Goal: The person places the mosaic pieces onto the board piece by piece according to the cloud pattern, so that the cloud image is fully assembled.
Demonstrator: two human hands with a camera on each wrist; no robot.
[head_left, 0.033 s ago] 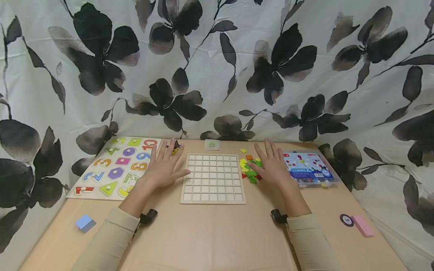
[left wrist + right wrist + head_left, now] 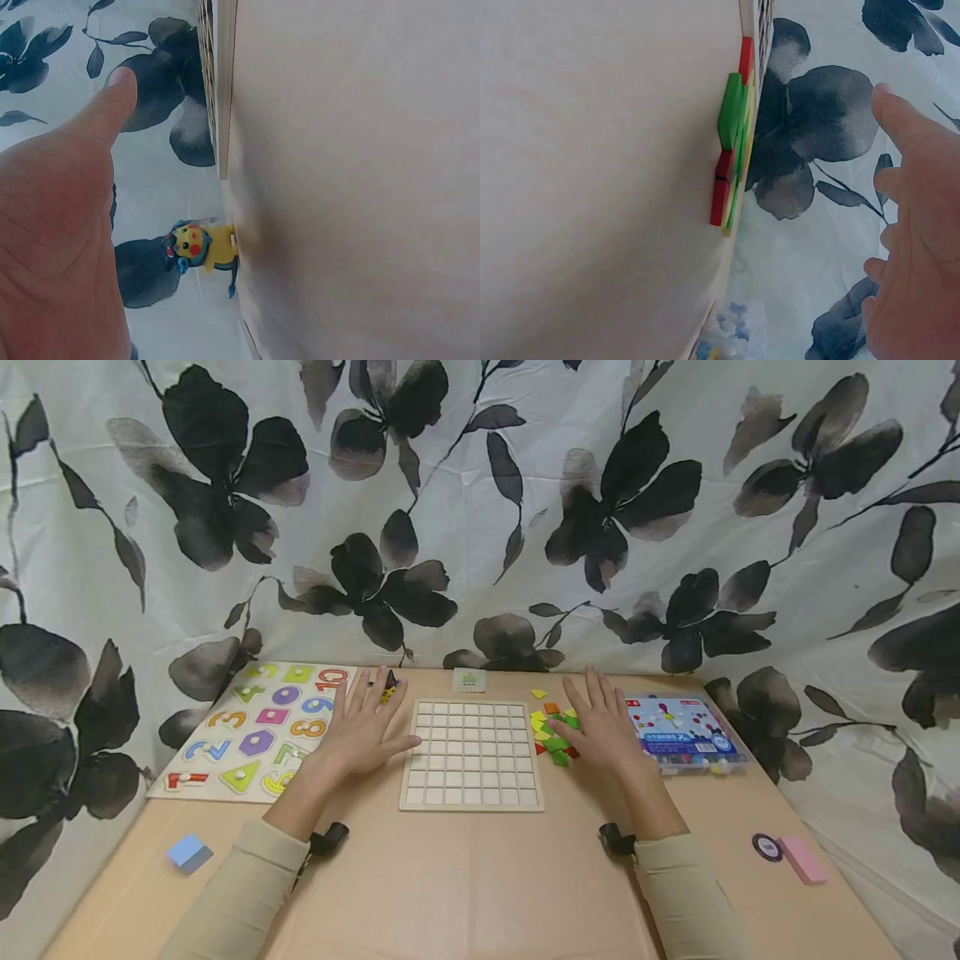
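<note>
My left hand (image 2: 362, 735) is held with fingers straight and spread, just left of a pale wooden grid board (image 2: 472, 756). Its thumb overlaps the board's left edge in the head view. Beyond its fingertips stands a small yellow figure with a dark blue outfit (image 2: 206, 246). On the board's other side, my right hand (image 2: 602, 731) is also spread flat, with nothing gripped. It partly hides a loose pile of green, yellow, red and orange tiles (image 2: 557, 745). In the right wrist view, several tiles (image 2: 732, 112) lie on the table, apart from the hand.
A number-and-shape puzzle board (image 2: 180, 760) lies at the back left, a clear-sided box with a blue printed label (image 2: 682, 735) at the back right. A small card (image 2: 469, 681) sits behind the grid. Blue block (image 2: 189, 854) front left; round dark disc (image 2: 767, 847) and pink block (image 2: 802, 860) front right.
</note>
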